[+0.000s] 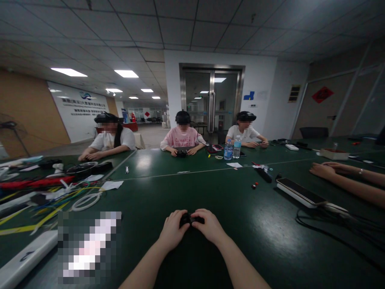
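1. Working at the wide green table [144, 196], its top stretching across most of the view.
2. Facing, on the far side, a person in a pink top [183, 138].
3. Seeing at near left the long white bar [28, 259], lying apart from the 2 working hands.
4. Curling the left hand [174, 228] narrowly, pinching 1 side of the small black thing [185, 218].
5. Curling the right hand [209, 224] likewise, pinching the opposite side.
6. Holding the small black thing between both hands; probably handling or adjusting it now, so calling next for steady thumbs and even, gentle pressure.
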Motion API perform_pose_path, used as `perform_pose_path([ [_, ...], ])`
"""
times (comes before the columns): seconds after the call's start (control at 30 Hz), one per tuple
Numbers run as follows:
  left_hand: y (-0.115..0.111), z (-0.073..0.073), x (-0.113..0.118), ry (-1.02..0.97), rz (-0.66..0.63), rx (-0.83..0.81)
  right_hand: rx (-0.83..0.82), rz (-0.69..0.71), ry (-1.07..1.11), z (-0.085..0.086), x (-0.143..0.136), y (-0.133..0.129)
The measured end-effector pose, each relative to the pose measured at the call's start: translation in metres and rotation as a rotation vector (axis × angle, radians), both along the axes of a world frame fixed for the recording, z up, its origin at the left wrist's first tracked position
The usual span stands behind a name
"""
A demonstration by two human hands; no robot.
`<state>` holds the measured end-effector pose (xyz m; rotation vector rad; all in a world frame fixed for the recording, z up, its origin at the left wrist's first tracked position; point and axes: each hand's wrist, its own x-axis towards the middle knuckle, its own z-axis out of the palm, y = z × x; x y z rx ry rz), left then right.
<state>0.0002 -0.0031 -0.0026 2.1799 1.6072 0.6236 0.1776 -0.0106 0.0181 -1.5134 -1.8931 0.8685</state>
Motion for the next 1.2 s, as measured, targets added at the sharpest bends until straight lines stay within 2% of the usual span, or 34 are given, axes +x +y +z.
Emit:
perform_pose_path([
  [0.5, -0.0015, 0.0036, 0.0014, 0.032, 0.0, -0.017, 0.093, 0.031, -0.023, -0.0024, -0.0015, 0.0023],
  [1.2, -0.0003, 0.0005, -0.001, -0.028, 0.007, -0.023, 0.03, 0.012, -0.011, 0.0042, -0.0019, -0.0021],
])
